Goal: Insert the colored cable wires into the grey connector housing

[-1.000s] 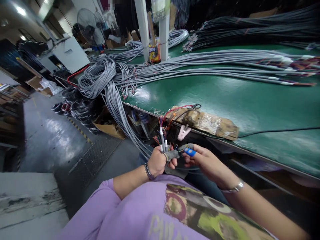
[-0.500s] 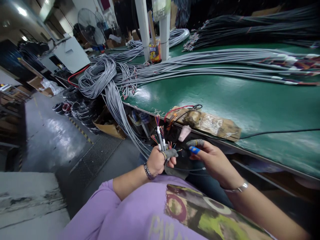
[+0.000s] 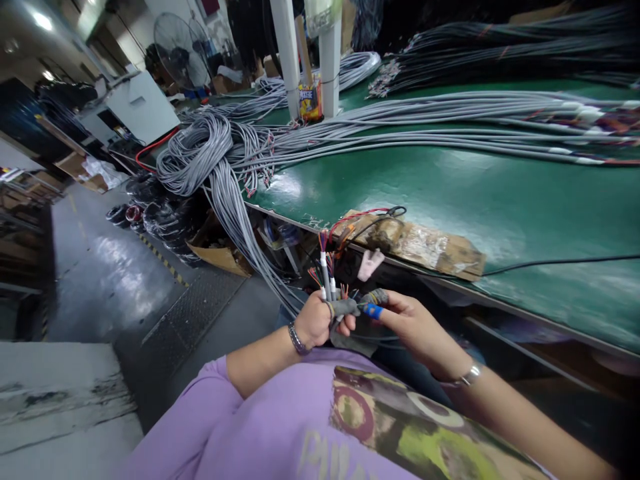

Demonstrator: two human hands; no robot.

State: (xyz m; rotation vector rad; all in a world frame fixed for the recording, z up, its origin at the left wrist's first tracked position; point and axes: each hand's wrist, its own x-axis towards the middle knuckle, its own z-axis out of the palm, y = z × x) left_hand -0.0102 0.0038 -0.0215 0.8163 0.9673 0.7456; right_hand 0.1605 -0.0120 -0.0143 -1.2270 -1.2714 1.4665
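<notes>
My left hand (image 3: 316,321) is closed around several grey cables (image 3: 327,277). Their stripped ends point up, with white bands and fanned-out coloured wires (image 3: 323,240). A grey cover sits on the left thumb. My right hand (image 3: 407,323) is pinched close to the left thumb tip, with a grey cover on the index finger and a blue one on the thumb. Between its fingertips is a thin wire, partly hidden by the fingers. Beyond the hands, a pinkish-white clip-like piece (image 3: 371,265) hangs at the bench edge.
Over the edge of the green bench (image 3: 540,220) drapes a looped bundle of grey cables (image 3: 195,153). Taped cardboard (image 3: 425,245) lies at the front edge with red and black leads. Black cables (image 3: 500,60) lie farther back. An open cardboard box (image 3: 220,250) stands below.
My right hand has moved left, up to the left thumb tip, and its fingers have come together on a thin wire. The left hand and its cables have shifted slightly right.
</notes>
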